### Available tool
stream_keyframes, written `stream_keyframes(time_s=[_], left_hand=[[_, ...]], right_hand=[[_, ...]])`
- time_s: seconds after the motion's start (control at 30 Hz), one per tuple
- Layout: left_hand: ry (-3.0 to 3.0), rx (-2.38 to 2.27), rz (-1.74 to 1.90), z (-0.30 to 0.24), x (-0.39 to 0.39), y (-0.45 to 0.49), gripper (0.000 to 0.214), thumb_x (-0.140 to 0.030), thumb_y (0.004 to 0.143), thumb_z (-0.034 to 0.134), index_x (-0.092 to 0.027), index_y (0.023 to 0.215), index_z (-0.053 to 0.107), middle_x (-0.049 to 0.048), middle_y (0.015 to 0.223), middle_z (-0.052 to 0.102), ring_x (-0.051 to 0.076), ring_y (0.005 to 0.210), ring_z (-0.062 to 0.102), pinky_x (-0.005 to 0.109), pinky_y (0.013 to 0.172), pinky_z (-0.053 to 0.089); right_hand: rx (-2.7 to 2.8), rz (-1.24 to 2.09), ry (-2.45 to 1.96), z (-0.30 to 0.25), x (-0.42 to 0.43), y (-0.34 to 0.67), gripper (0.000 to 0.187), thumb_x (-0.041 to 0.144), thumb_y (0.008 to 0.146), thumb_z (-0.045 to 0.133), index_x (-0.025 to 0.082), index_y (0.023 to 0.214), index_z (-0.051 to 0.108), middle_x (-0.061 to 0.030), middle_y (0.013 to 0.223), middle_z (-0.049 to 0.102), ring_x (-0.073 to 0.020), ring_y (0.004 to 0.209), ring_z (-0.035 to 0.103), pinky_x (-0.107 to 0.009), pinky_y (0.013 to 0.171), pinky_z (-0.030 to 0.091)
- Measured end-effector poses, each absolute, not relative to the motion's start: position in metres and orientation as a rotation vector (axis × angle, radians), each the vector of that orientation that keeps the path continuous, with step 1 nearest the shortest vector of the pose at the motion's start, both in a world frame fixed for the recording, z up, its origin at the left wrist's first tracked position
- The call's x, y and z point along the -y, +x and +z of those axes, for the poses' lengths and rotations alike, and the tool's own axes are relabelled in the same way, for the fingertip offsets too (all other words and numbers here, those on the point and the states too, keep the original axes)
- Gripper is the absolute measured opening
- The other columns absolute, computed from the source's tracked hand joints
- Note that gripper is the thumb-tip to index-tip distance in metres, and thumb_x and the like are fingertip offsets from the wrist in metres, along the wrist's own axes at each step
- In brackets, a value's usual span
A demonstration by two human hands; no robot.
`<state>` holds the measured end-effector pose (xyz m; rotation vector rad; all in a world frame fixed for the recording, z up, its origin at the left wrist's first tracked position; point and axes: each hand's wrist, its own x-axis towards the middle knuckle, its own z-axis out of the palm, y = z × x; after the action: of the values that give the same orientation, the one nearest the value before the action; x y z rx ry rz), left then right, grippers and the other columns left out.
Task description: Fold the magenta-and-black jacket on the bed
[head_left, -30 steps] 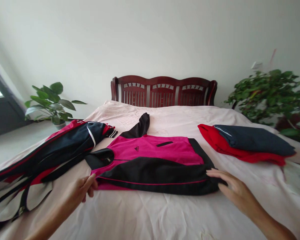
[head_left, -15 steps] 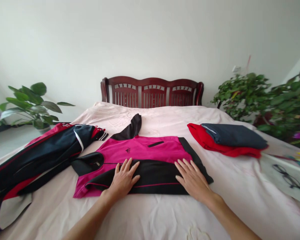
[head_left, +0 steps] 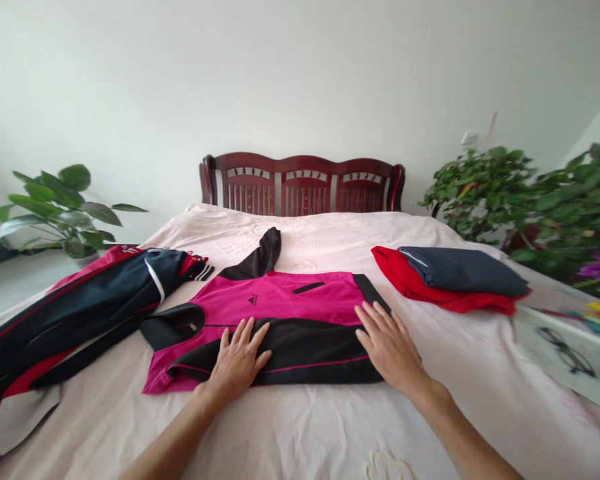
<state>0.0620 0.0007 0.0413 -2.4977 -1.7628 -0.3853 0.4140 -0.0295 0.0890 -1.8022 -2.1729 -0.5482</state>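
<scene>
A pink and black jacket (head_left: 280,303) lies partly folded on the bed (head_left: 300,427), its black hood pointing toward the headboard. My left hand (head_left: 237,357) rests flat, fingers spread, on the black sleeve folded across the jacket's near left side. My right hand (head_left: 387,343) lies flat and open on the jacket's right end. Neither hand holds anything.
A black, red and white tracksuit (head_left: 80,303) sprawls on the left of the bed. A folded navy garment on a red one (head_left: 453,277) sits at the right. Glasses (head_left: 567,350) lie on a white surface far right. Potted plants (head_left: 525,193) flank the wooden headboard (head_left: 303,187).
A second ago my hands were at the jacket's two ends. They then moved onto it, and since half a second ago the right hand has slid further right toward the jacket's edge.
</scene>
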Motion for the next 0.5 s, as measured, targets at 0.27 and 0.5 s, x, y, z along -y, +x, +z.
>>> stream_keyframes(time_s=[0.27,0.5], left_hand=[[-2.473,1.79,-0.341,0.043,0.005,0.053,0.061,-0.049,0.095,0.045,-0.035,0.153,0.032,0.0131,0.158,0.036,0.034,0.146,0.031,0.059,0.114,0.026],[-2.416,1.886,-0.328,0.044,0.018,0.024,0.062,-0.052,0.094,0.044,-0.03,0.151,0.037,0.0126,0.158,0.035,0.033,0.146,0.031,0.057,0.116,0.023]], right_hand=[[2.296,-0.523,-1.813,0.044,0.025,0.438,0.055,0.046,0.099,0.032,0.023,0.147,0.045,-0.0105,0.152,0.045,-0.0289,0.141,0.038,-0.058,0.114,0.026],[2.232,-0.449,-1.922,0.044,0.025,0.458,0.058,0.046,0.098,0.027,0.022,0.148,0.042,-0.0099,0.153,0.043,-0.0268,0.14,0.041,-0.054,0.11,0.034]])
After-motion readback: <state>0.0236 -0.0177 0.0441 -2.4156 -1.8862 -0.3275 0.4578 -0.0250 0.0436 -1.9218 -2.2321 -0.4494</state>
